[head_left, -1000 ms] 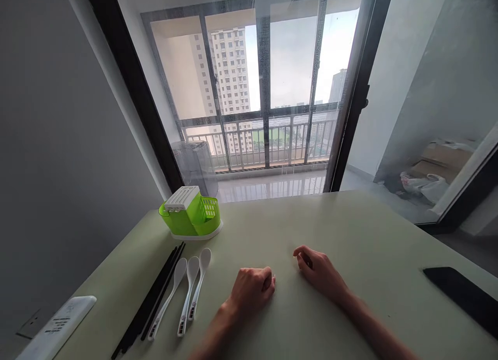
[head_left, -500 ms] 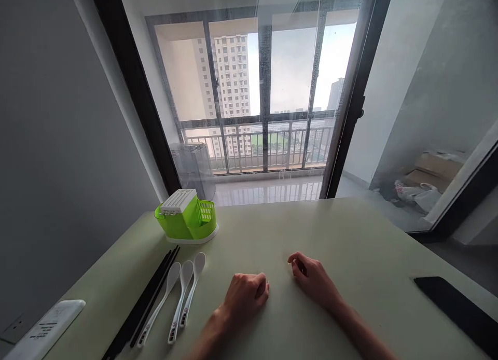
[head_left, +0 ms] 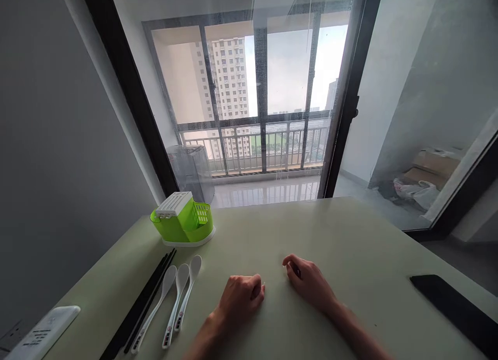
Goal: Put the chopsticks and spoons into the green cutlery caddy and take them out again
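Note:
My left hand (head_left: 241, 296) rests on the pale green table (head_left: 249, 235), curled into a fist with nothing showing in it. To its right and a little farther off lies my right hand (head_left: 305, 278), its fingers loosely curled in and holding nothing visible. Left of my left hand are three white spoons (head_left: 181, 279), side by side with bowls pointing away from me. Black chopsticks (head_left: 150, 303) lie just left of the spoons. Behind them stands a green cutlery holder (head_left: 182, 225) with a white slotted top and white base. Neither hand touches these things.
A white power strip or similar long white object (head_left: 49, 331) lies at the left table edge. On the right side is a flat black object (head_left: 455, 308). A glass door with a dark frame (head_left: 342, 137) stands beyond the table's far edge.
The view has shifted slightly, so most things on the table sit a little farther left and lower. Both hands keep their poses on the table.

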Motion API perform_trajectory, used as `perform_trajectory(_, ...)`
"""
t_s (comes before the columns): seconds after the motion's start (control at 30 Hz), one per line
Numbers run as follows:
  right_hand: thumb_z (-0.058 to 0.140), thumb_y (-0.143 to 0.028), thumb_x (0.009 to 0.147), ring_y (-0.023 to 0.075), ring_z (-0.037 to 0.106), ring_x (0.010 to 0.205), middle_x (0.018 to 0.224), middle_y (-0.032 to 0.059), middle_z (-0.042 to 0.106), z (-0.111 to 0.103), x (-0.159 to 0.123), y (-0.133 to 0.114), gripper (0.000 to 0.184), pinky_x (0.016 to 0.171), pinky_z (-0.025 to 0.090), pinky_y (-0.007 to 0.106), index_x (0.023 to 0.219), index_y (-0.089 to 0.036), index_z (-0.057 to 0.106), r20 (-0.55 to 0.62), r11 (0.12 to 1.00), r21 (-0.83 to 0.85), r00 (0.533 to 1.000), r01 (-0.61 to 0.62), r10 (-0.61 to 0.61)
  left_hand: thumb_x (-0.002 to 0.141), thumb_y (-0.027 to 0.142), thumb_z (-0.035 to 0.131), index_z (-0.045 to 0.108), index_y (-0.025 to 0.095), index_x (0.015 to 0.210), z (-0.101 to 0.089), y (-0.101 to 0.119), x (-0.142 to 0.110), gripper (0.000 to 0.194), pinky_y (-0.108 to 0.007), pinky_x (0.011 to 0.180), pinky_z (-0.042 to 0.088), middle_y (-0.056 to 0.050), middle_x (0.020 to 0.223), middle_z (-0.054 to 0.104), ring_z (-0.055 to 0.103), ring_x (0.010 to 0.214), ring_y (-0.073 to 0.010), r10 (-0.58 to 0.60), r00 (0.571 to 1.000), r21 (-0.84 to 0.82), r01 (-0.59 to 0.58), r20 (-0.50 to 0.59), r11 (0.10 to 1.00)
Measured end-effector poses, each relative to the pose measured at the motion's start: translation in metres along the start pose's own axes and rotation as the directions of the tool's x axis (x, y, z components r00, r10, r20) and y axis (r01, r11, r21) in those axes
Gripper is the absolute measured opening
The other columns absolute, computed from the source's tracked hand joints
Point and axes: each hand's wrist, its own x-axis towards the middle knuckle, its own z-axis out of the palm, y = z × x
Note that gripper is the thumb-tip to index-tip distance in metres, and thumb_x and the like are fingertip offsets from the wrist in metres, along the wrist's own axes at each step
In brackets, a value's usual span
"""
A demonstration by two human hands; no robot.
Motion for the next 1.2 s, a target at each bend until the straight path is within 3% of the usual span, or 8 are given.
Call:
perform_trajectory(0.8,0.036,-0.039,0.098,0.0187,0.059,0.064,0.070,0.0010,0.066,0.001,-0.002,0.002,0.033,0.064,0.042,0.029,0.096,-0.023,0.065,0.025,1.000,-0.023,1.000,-0.011,0.012,0.089,0.021,0.052,0.039,0.021,0.063,-0.001,0.006,-0.008,0.030,-0.027,0.055,0.026,0.006,0.056,0.047,0.038,0.051,-0.0097,-0.046,0.999,-0.005,0.046,-0.021,0.999)
perform_trajectory(0.93,0.038,-0.036,0.097,0.0182,0.060,0.064,0.070,-0.0003,0.066,0.003,-0.002,0.004,0.030,0.064,0.041,0.028,0.096,-0.024,0.065,0.016,0.999,-0.039,1.000,-0.010,0.010,0.090,0.021,0.053,0.038,0.022,0.065,-0.008,0.014,-0.034,0.029,-0.027,0.059,0.032,0.003,0.063,0.055,0.046,0.058,-0.0124,-0.053,0.998,0.048,0.054,-0.024,0.997)
perform_trajectory(1.07,0.039,-0.034,0.096,0.0181,0.061,0.065,0.072,-0.0003,0.067,0.003,-0.002,0.002,0.029,0.063,0.041,0.027,0.094,-0.024,0.066,0.014,0.999,-0.041,1.000,-0.006,0.007,0.093,0.027,0.055,0.045,0.023,0.071,-0.031,0.011,-0.079,0.024,-0.026,0.066,0.042,0.001,0.072,0.062,0.057,0.070,-0.0159,-0.042,0.999,-0.009,0.042,-0.014,0.999)
perform_trajectory(1.13,0.039,-0.034,0.096,0.0182,0.060,0.065,0.071,-0.0004,0.067,0.003,-0.002,0.000,0.029,0.064,0.041,0.027,0.094,-0.024,0.066,0.015,0.999,-0.044,1.000,-0.009,0.010,0.097,0.032,0.051,0.049,0.024,0.075,-0.051,0.000,-0.102,0.024,-0.027,0.074,0.047,0.000,0.078,0.064,0.061,0.076,-0.0171,-0.086,0.990,-0.038,0.082,-0.114,0.996)
perform_trajectory(1.2,0.039,-0.034,0.095,0.0183,0.060,0.065,0.070,-0.0001,0.066,0.003,-0.003,-0.001,0.029,0.064,0.041,0.028,0.094,-0.024,0.066,0.013,0.999,-0.045,1.000,-0.016,0.017,0.097,0.039,0.050,0.052,0.025,0.078,-0.075,-0.020,-0.122,0.024,-0.030,0.082,0.050,-0.002,0.086,0.065,0.063,0.086,-0.0196,-0.208,0.931,-0.023,0.211,-0.301,0.977)
